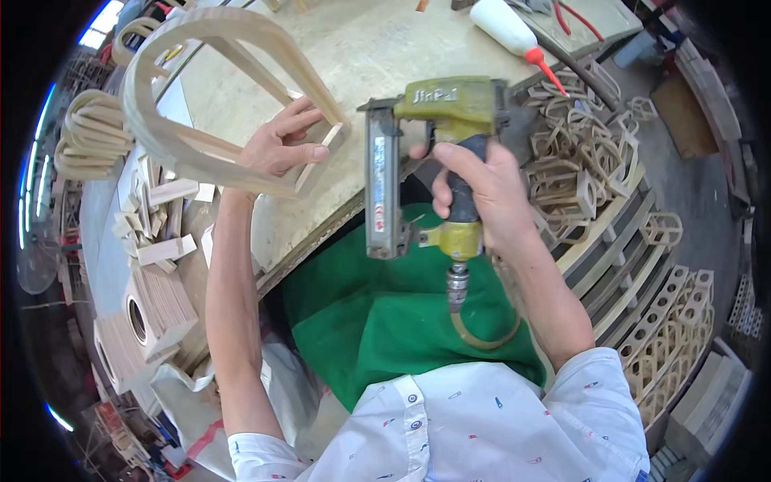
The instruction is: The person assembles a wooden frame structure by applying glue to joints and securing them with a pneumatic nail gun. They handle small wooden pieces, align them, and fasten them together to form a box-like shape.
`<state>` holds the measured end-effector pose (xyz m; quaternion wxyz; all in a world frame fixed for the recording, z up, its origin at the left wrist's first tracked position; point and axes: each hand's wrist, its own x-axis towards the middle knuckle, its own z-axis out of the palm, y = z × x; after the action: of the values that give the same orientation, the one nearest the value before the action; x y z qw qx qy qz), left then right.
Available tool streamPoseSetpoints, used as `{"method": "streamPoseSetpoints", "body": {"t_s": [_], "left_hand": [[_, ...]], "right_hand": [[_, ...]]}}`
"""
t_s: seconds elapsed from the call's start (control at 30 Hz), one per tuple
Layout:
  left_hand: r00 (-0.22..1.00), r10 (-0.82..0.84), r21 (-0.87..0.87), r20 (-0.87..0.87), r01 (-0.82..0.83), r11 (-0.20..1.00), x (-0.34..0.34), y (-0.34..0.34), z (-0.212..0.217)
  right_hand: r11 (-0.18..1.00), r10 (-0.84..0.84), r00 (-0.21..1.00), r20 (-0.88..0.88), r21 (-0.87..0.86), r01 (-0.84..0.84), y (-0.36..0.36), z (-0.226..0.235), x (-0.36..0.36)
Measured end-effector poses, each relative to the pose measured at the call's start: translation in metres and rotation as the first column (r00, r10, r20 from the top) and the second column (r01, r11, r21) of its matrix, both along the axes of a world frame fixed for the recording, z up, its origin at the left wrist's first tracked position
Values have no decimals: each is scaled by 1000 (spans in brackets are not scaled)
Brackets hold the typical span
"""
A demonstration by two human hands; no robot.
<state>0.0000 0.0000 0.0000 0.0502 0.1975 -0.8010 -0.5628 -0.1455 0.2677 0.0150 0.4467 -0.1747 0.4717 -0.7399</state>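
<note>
two grips: left hand (277, 149) pinched wooden frame (143, 112); right hand (491, 181) wrapped nail gun (450, 108); clean firing likely needed firm bracing, left hand clear.

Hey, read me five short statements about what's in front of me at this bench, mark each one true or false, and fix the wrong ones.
1. The right hand grips a nail gun. True.
2. The white bottle has a red tip. True.
3. The left hand is gripping that white bottle. False: it holds a wooden frame.
4. The cloth below the nail gun is blue. False: it is green.
5. The hose joins the nail gun at its top, above the trigger. False: it joins at the bottom of the handle.
6. The wooden frame has a rounded, arched end. True.
</note>
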Motion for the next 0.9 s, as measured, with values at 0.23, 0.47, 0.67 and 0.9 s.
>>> {"method": "streamPoseSetpoints", "body": {"t_s": [0.23, 0.47, 0.67, 0.9], "left_hand": [[999, -35, -100, 20, 37, 994, -2, 6, 5], [999, -16, -68, 30, 18, 998, -1, 8, 12], [1000, -13, -63, 13, 14, 998, -2, 7, 10], [1000, -20, -57, -13, 19, 998, -1, 6, 4]], "right_hand": [[966, 201, 842, -500, 244, -85, 12, 69, -24], [973, 161, -350, -923, 208, -102, 2, 37, -16], [990, 15, -576, -817, 93, -106, -14, -5, -21], [989, 15, -590, -808, 99, -110, -15, -7, -16]]}}
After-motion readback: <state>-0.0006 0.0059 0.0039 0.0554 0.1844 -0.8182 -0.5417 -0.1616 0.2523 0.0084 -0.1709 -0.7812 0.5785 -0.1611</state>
